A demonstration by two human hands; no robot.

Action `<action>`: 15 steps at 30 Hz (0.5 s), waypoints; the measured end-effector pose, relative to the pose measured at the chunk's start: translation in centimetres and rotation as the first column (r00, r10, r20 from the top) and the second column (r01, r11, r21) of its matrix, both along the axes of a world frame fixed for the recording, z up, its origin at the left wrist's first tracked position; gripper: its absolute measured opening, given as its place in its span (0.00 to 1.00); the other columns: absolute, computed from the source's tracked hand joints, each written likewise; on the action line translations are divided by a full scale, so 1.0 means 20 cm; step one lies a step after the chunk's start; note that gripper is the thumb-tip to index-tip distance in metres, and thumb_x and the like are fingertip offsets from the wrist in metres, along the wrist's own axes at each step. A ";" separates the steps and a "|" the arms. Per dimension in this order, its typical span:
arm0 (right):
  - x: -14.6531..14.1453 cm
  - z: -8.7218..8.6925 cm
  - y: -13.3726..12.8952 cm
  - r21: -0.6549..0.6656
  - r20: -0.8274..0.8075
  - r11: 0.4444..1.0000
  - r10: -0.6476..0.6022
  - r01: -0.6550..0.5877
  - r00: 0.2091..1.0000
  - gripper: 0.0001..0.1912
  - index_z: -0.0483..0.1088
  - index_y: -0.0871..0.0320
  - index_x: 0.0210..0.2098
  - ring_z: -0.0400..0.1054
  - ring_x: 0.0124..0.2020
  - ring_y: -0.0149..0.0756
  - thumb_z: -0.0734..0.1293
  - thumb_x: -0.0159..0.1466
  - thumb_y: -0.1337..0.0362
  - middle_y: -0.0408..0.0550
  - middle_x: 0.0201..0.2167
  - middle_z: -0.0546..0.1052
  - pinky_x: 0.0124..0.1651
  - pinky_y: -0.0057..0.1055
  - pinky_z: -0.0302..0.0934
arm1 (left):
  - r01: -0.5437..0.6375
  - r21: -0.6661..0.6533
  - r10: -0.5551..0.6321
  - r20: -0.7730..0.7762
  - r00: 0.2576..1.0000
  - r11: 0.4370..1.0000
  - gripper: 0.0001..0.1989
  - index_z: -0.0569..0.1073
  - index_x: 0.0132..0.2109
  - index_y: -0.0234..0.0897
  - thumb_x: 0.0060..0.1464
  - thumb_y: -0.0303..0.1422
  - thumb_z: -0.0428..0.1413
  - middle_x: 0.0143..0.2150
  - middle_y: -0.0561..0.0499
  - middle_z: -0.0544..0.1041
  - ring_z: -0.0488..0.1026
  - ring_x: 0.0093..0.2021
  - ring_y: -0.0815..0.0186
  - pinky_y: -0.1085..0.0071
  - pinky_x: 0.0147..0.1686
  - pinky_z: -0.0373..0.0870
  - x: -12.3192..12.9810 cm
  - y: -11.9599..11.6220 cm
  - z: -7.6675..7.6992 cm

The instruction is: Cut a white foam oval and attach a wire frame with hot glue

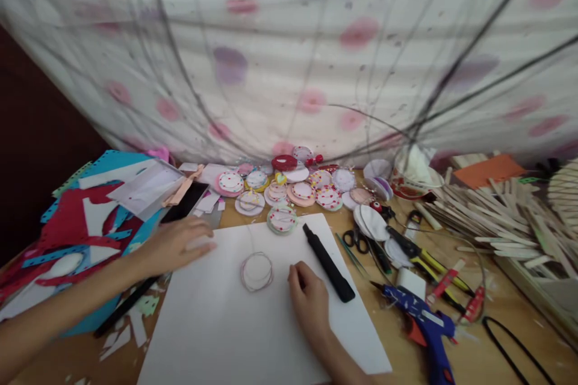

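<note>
A large white sheet (217, 325) lies on the wooden table, and a thin ring of thread or wire (256, 272) rests on it between my hands. My left hand (178, 243) is at the sheet's upper left edge, fingers apart and holding nothing. On the right part of the sheet, my right hand (308, 295) is curled closed beside the ring; whatever its fingers hold, if anything, is hidden. A black pen-like tool (329, 263) lies just to the right of that hand. Small decorated discs (282, 219) are grouped along the sheet's far edge.
Coloured scraps (72, 216) are heaped at the left beside a black phone (185, 201). To the right are black scissors (356, 240), yellow-handled pliers (424, 261), a blue glue gun (427, 325) and many wooden sticks (487, 216). A patterned curtain (289, 60) hangs behind.
</note>
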State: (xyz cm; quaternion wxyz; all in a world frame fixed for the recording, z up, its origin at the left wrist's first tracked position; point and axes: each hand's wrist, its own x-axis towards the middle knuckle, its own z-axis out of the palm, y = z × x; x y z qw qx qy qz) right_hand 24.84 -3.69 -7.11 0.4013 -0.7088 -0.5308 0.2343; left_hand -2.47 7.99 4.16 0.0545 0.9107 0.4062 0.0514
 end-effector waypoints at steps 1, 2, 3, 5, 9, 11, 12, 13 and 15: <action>0.00 0.00 0.00 -0.001 0.003 1.000 -0.001 0.001 1.000 0.17 0.54 0.56 0.20 0.54 0.18 0.28 0.55 0.64 0.57 0.37 0.15 0.58 0.24 0.26 0.42 | 0.028 -0.076 -0.033 -0.061 0.998 0.997 0.21 0.73 0.50 0.42 0.56 0.48 0.49 0.52 0.46 0.74 0.70 0.53 0.59 0.64 0.53 0.63 -0.02 -0.06 -0.04; 0.00 0.00 -0.01 -0.001 0.009 1.000 0.000 0.000 1.000 0.17 0.54 0.56 0.20 0.54 0.18 0.29 0.55 0.64 0.57 0.37 0.15 0.58 0.24 0.26 0.42 | 0.046 -0.149 -0.064 -0.120 0.991 0.988 0.27 0.67 0.56 0.44 0.54 0.51 0.50 0.60 0.45 0.67 0.64 0.59 0.57 0.62 0.57 0.60 -0.04 -0.12 -0.08; 0.00 0.00 -0.01 -0.001 0.019 1.000 0.004 -0.004 1.000 0.17 0.54 0.56 0.20 0.54 0.19 0.29 0.55 0.64 0.57 0.37 0.15 0.58 0.24 0.26 0.42 | 0.059 -0.218 -0.096 -0.165 0.982 0.974 0.34 0.61 0.62 0.44 0.51 0.53 0.51 0.65 0.44 0.60 0.58 0.63 0.54 0.59 0.60 0.56 -0.05 -0.17 -0.12; 0.01 -0.01 -0.02 -0.001 0.049 1.000 0.018 -0.018 0.999 0.17 0.54 0.56 0.21 0.54 0.19 0.29 0.55 0.64 0.57 0.37 0.15 0.58 0.24 0.26 0.43 | 0.081 -0.326 -0.157 -0.215 0.964 0.942 0.44 0.49 0.66 0.43 0.47 0.56 0.53 0.69 0.42 0.45 0.46 0.67 0.50 0.55 0.62 0.50 -0.04 -0.26 -0.20; 0.02 0.01 -0.03 0.007 0.105 0.999 0.046 -0.047 0.993 0.16 0.57 0.55 0.22 0.55 0.19 0.30 0.55 0.65 0.56 0.37 0.16 0.60 0.24 0.26 0.45 | 0.067 -0.327 -0.145 -0.218 0.965 0.943 0.49 0.45 0.67 0.38 0.46 0.59 0.51 0.69 0.38 0.35 0.35 0.68 0.47 0.51 0.63 0.44 0.01 -0.28 -0.26; 0.05 0.04 -0.05 0.030 0.096 0.995 0.092 -0.095 0.991 0.15 0.60 0.56 0.24 0.58 0.20 0.31 0.55 0.65 0.57 0.39 0.18 0.63 0.25 0.26 0.49 | 0.098 -0.304 -0.158 -0.179 0.971 0.948 0.44 0.48 0.66 0.39 0.49 0.57 0.49 0.69 0.39 0.39 0.37 0.68 0.49 0.51 0.63 0.45 0.03 -0.23 -0.26; 0.07 0.06 -0.07 0.044 0.088 0.991 0.120 -0.125 0.989 0.15 0.62 0.56 0.26 0.60 0.21 0.31 0.54 0.65 0.58 0.40 0.19 0.65 0.25 0.26 0.51 | 0.106 -0.285 -0.155 -0.155 0.976 0.952 0.42 0.50 0.66 0.39 0.50 0.56 0.49 0.69 0.38 0.41 0.39 0.68 0.49 0.51 0.63 0.46 0.04 -0.21 -0.25; 0.09 0.08 -0.09 0.058 0.084 0.987 0.148 -0.153 0.985 0.14 0.64 0.57 0.28 0.62 0.22 0.32 0.54 0.65 0.58 0.41 0.21 0.67 0.26 0.26 0.53 | 0.103 -0.262 -0.141 -0.133 0.981 0.960 0.41 0.53 0.65 0.39 0.50 0.56 0.50 0.69 0.38 0.44 0.41 0.68 0.49 0.50 0.62 0.47 0.06 -0.18 -0.24; 0.17 0.11 -0.16 0.070 0.095 0.985 0.151 -0.158 0.984 0.12 0.66 0.57 0.33 0.64 0.23 0.32 0.55 0.65 0.59 0.43 0.23 0.69 0.26 0.26 0.57 | 0.072 -0.214 -0.093 -0.090 0.992 0.974 0.41 0.56 0.63 0.36 0.48 0.54 0.53 0.67 0.36 0.51 0.47 0.67 0.48 0.50 0.62 0.50 0.11 -0.16 -0.22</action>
